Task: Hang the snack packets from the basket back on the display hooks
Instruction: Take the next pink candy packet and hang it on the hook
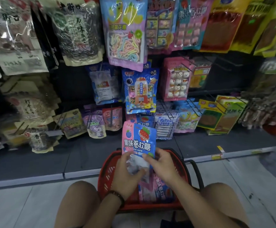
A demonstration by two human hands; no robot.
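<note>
Above the red basket (106, 175), left hand (127, 170) and right hand (162, 163) hold the pink-and-blue snack packet (138, 139) upright, each grip pinching its lower edge; another packet (157, 190) lies inside.

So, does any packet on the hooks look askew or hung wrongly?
One does: the pale blue packet left of the gumball-machine packet seems to hang back side out, showing a label panel instead of a picture.

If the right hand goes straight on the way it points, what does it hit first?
The right hand meets the pink-and-blue packet it pinches; beyond that, probably the left hand, depth unclear.
</note>
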